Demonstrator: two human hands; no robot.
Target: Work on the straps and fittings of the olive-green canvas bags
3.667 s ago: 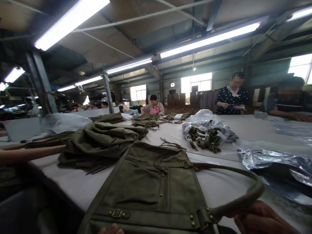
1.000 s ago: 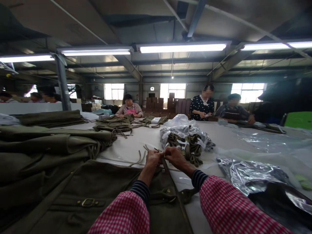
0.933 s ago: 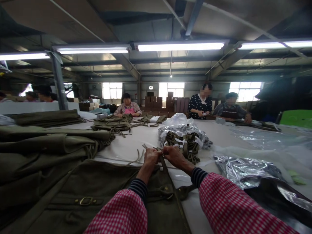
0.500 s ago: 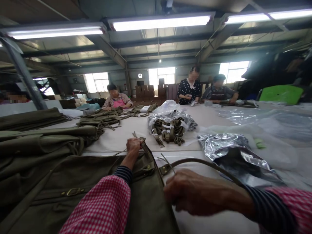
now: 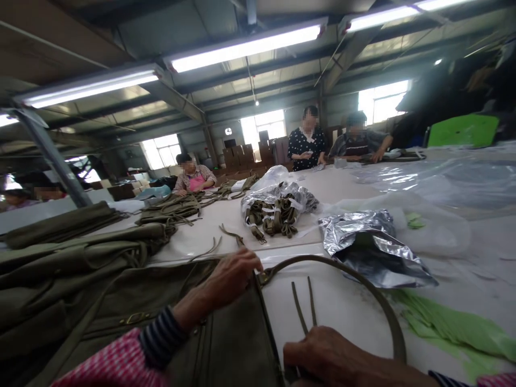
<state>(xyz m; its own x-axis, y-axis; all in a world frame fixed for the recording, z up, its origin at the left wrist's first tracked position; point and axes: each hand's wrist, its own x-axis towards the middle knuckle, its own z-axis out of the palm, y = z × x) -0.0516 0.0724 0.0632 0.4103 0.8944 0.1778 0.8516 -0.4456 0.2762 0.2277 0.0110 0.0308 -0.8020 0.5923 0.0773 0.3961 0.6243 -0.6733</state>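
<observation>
An olive canvas bag lies flat in front of me, a brass buckle on its face. My left hand grips the bag's upper right edge, beside the base of its curved handle strap. Lower right, my right hand is closed, and two thin olive straps stick up out of it. Its fingertips are partly cut off by the bottom of the view. A loose strap end lies on the table just beyond the bag.
More olive bags are piled at left. Bundled straps in plastic, an opened silver foil bag and green sheeting lie on the table. Co-workers work across it; a green chair back stands far right.
My left hand has come nearer along the bag's edge, off the far corner. My right hand has moved down, the thin straps still in it. The view has tilted.
</observation>
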